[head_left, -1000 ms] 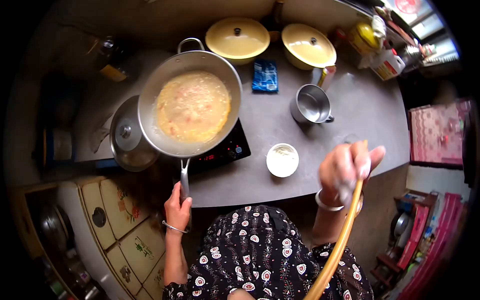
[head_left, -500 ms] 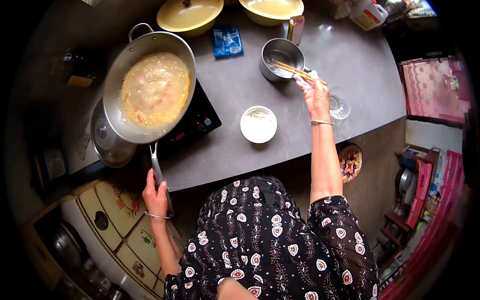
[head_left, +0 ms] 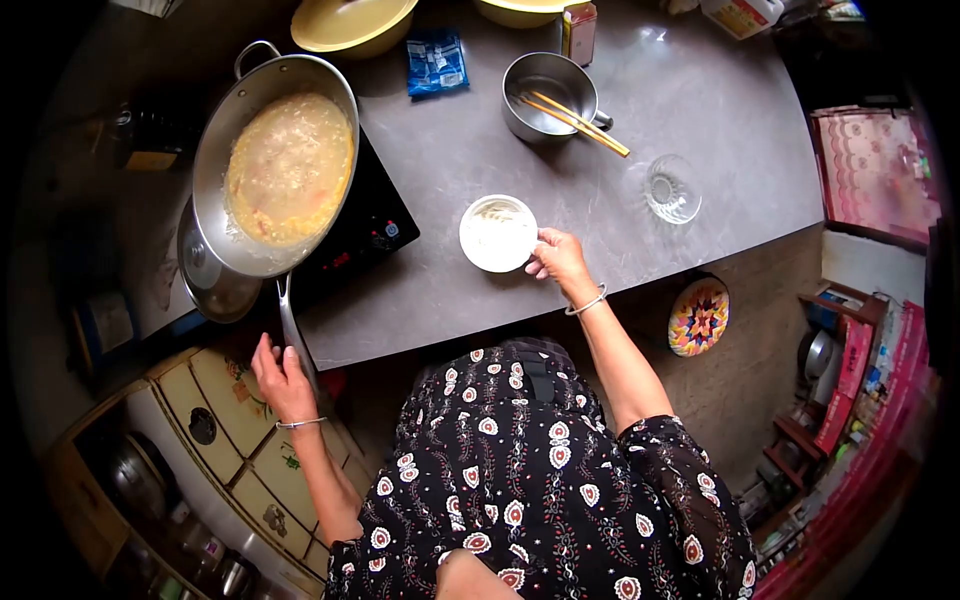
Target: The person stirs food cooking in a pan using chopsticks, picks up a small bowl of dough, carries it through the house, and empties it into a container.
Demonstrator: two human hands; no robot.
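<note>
A frying pan [head_left: 330, 205] holds a bubbling, yellowish-brown food [head_left: 290, 170] spread in its middle. Its long handle [head_left: 287, 315] points toward me, and my left hand [head_left: 283, 385] is beside it with fingers and thumb apart. My right hand [head_left: 562, 262] pinches the near right rim of a white bowl [head_left: 497, 235] that has some white stuff inside. Two wooden chopsticks [head_left: 580, 125] lean in a grey metal pot [head_left: 548, 95] farther back, and a clear glass bowl [head_left: 673, 190] stands to its right.
The pan is over a black induction cooktop [head_left: 385, 215], with a glass lid [head_left: 215, 280] partly under it. A blue packet [head_left: 436, 63], a small box [head_left: 579, 35] and yellow basins [head_left: 352, 25] are at the back of the grey counter [head_left: 420, 310]. A patterned round mat [head_left: 698, 315] shows beyond its front edge.
My right hand has let go of the chopsticks, leaving them in the pot, and moved left and nearer to the white bowl's rim. My left hand has come off the pan handle.
</note>
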